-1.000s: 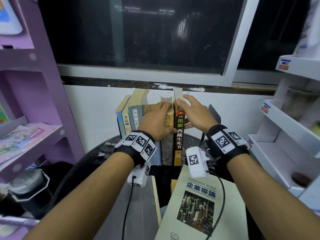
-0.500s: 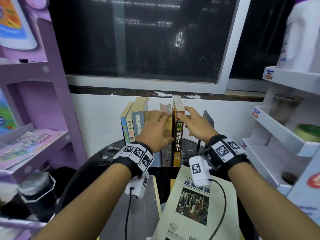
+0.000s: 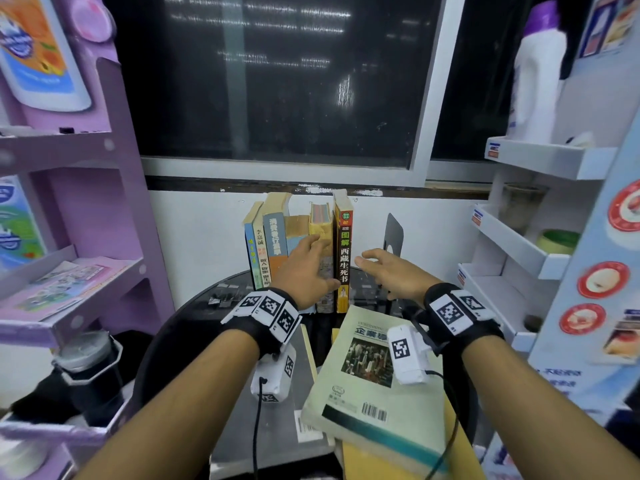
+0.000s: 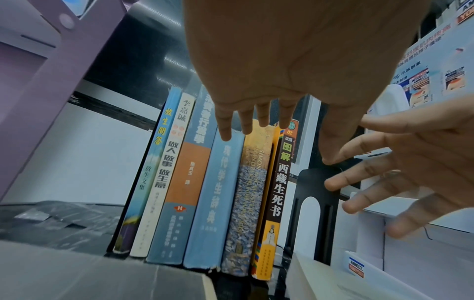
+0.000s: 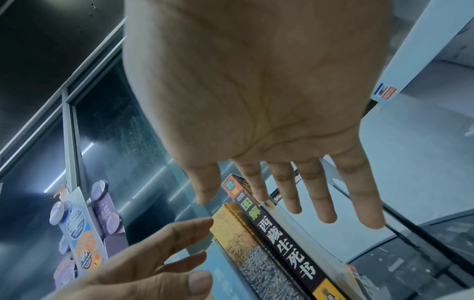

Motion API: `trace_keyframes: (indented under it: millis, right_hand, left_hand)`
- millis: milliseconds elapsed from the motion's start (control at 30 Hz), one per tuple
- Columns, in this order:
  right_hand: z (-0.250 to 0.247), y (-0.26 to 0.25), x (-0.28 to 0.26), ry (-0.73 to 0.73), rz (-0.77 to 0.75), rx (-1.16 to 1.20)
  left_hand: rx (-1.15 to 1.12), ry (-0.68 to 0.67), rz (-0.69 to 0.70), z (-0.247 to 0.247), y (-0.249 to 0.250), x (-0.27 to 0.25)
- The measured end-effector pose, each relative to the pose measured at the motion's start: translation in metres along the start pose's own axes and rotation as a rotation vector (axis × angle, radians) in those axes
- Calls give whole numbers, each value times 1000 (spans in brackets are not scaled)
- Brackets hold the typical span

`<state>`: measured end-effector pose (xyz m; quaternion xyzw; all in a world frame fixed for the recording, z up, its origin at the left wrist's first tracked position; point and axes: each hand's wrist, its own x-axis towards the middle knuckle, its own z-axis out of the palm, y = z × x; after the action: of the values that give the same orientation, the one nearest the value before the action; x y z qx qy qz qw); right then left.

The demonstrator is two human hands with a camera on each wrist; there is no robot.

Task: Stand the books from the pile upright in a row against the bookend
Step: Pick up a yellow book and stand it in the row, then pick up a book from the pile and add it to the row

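The left hand [image 3: 304, 271] has its fingers [image 4: 225, 130] straight and slightly spread, holding nothing, in front of the spines of the standing books; whether the tips touch the spines cannot be told. The right hand [image 3: 391, 271] is also wide open, fingers [image 5: 325, 203] splayed and empty, hovering between the row and the bookend.

Six books [image 3: 277, 244] stand upright in a row, spines outward: a thin blue one at the left, then cream, blue-and-orange, plain blue, a mottled yellow-blue one, and a dark-spined book [image 3: 344, 258] at the right end. The black bookend [image 3: 394, 233] stands apart to the right of that last book, a gap between them. Nearer the person lies the pile [image 3: 374, 372], a pale green book on top.

The surface [image 3: 194, 320] is round and dark. A purple shelf unit [image 3: 86, 188] stands left, a dark window [image 3: 277, 81] behind, white shelves [image 3: 526, 237] right.
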<state>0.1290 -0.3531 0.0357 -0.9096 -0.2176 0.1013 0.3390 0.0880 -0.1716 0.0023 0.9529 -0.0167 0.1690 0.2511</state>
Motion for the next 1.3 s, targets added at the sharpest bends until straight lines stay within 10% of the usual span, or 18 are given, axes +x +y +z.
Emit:
trace_keyframes:
  millis: [533, 1300]
  right_hand:
    - [-14, 65, -73, -30, 281, -101]
    - [13, 111, -55, -76, 411, -28]
  left_hand:
    - [-83, -494, -295, 27, 31, -34]
    - [-30, -676, -401, 47, 39, -42]
